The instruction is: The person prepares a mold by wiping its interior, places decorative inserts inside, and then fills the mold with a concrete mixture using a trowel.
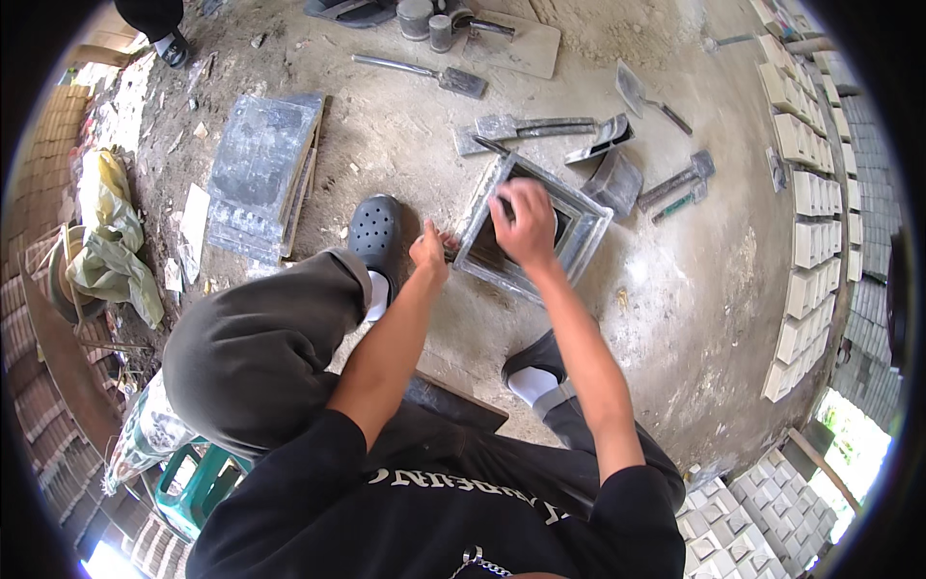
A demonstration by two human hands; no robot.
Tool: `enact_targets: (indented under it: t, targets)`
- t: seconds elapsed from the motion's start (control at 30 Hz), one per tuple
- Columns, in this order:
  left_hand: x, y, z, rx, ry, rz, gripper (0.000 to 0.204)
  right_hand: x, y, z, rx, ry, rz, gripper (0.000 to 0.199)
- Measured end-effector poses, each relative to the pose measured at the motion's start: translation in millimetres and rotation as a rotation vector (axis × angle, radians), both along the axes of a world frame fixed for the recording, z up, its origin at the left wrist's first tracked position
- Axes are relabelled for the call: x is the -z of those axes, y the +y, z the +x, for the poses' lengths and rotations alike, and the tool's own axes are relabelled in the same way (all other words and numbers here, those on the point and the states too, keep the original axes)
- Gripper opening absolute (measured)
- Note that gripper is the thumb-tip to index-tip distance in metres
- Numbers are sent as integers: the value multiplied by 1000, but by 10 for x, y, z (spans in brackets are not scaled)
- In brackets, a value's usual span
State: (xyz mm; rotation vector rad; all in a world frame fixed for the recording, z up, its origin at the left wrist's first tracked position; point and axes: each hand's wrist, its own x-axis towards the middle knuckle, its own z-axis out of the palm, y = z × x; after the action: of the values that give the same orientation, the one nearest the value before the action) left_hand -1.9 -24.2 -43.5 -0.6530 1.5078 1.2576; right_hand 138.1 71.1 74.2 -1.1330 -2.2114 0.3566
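Note:
A square, grey, box-like metal mould (593,241) sits on the ground between my feet, with stepped inner walls and a dark hollow in the middle. My right hand (526,220) is over its opening, fingers curled down toward the inside; what they hold, if anything, is hidden. At the mould's left side my left hand (431,251) is closed with the thumb up, close against the wall. I cannot make out what is in its grip. A dark handle (492,146) sticks out at the mould's far corner.
Several trowels and flat tools lie beyond the mould, among them a trowel (641,96) and a flat-bladed tool (461,82). Stacked grey plates (265,145) lie left. Pale blocks (805,241) line the right side. A green plastic stool (198,492) stands at lower left.

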Motion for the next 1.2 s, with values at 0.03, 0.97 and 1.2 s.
enact_targets:
  t: [0.03, 0.97, 1.2]
  targets:
    - [33, 1, -4, -67, -33, 18, 41, -39, 333, -200, -3, 26, -28, 38]
    - [-1, 95, 151, -206, -71, 28, 51, 948, 1734, -958, 149, -694, -1133, 48]
    - [53, 38, 78, -166, -40, 10, 47, 808, 1591, -1053, 205, -657, -1135, 42]
